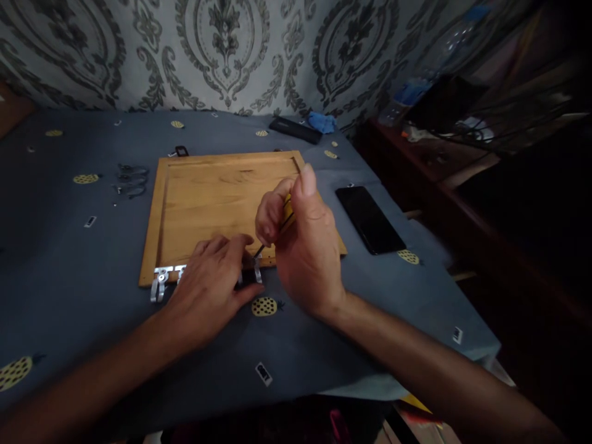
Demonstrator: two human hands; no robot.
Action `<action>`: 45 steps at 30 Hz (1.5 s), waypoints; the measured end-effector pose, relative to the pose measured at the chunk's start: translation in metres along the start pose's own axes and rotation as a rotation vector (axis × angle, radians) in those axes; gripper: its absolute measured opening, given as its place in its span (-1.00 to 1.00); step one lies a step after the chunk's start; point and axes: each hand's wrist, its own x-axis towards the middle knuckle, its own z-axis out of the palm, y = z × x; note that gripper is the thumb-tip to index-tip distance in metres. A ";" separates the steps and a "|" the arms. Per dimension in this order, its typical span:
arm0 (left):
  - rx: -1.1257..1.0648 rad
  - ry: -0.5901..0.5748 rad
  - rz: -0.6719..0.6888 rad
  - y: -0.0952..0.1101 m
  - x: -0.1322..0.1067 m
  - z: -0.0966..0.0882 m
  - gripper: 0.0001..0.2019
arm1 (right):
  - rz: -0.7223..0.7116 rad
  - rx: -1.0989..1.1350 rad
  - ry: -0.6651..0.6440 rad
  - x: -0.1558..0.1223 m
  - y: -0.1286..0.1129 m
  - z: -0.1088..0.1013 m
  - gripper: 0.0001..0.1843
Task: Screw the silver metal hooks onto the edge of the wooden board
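A wooden board [222,203] with a raised frame lies flat on the table. Silver metal hooks [160,280] sit along its near edge. My left hand [210,277] rests over that edge, its thumb and forefinger closing round a metal hook [258,271] near the middle. In my right hand [309,246] is a screwdriver [287,213] with a yellow and black handle, held tilted. Its dark shaft points down to the hook beside my left fingertips. Whether the tip sits in a screw is too small to tell.
Several loose dark hooks [131,180] lie left of the board. A black phone [370,219] is on the right, with a black case [296,129] and blue cloth [322,122] behind. A plastic bottle [411,92] stands on the dark red furniture [416,157] at right.
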 end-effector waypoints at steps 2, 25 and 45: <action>0.007 -0.005 0.007 0.000 0.000 0.000 -0.61 | 0.005 0.025 0.005 0.000 0.001 0.005 -0.46; 0.012 -0.009 0.017 -0.001 0.000 0.001 -0.65 | 0.086 0.089 -0.463 0.010 -0.005 -0.015 -0.46; 0.013 -0.015 0.005 0.001 -0.001 -0.001 -0.64 | 0.098 0.162 -0.284 0.006 -0.012 -0.008 -0.84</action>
